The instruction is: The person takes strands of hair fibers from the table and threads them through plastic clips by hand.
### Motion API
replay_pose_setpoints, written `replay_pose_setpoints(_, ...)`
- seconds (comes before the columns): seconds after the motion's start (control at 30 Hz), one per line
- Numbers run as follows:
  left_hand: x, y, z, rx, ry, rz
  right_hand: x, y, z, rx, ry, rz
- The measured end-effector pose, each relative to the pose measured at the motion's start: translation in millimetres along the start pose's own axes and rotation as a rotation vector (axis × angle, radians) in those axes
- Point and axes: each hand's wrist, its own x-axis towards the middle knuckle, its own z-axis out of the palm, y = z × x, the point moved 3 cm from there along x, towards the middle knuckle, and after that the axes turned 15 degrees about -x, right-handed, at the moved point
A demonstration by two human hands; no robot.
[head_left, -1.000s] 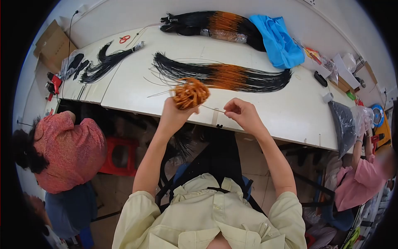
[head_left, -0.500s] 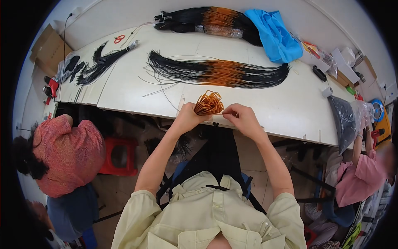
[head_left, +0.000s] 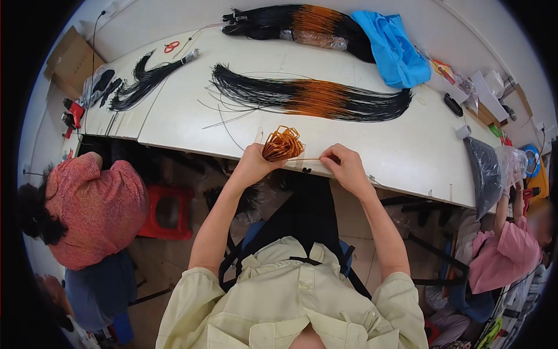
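At the table's front edge my left hand [head_left: 254, 164] is closed around a bunch of bent orange-brown pieces [head_left: 283, 143], their looped ends fanning out above the fist. My right hand [head_left: 346, 167] pinches the end of one thin orange strip [head_left: 311, 159]. This strip runs level from the bunch to my right fingertips. Behind both hands lies a long bundle of black wires with an orange middle section [head_left: 317, 98]. Loose wire ends stray from its left side toward my left hand.
A thicker wire bundle [head_left: 317, 20] lies at the back beside a blue bag [head_left: 398, 52]. Farther left are a smaller black bundle [head_left: 145, 78] and red scissors [head_left: 171, 46]. People sit at left [head_left: 96, 209] and right [head_left: 503, 256]; a red stool [head_left: 168, 212] stands left.
My hands have moved apart: the left shifted left with the bunch, the right slightly right. More of the orange strip now shows between them. The camera view has shifted slightly.
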Motion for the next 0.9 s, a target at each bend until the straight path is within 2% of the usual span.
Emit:
replay_pose_setpoints(0.67,-1.6,-1.6,-4.7,-0.014,-0.008,-0.020,-4.7,-7.8,2.7,-0.066,0.063,-0.040)
replay_pose_setpoints(0.83,-5.6,22.8,10.5,0.073,-0.011,0.056,-6.2,-15.1,3.2,-0.048,0.039,-0.027)
replay_pose_setpoints(0.9,1.8,15.0,18.4,0.053,-0.086,0.087,-6.5,-15.5,4.0,-0.031,-0.001,0.003)
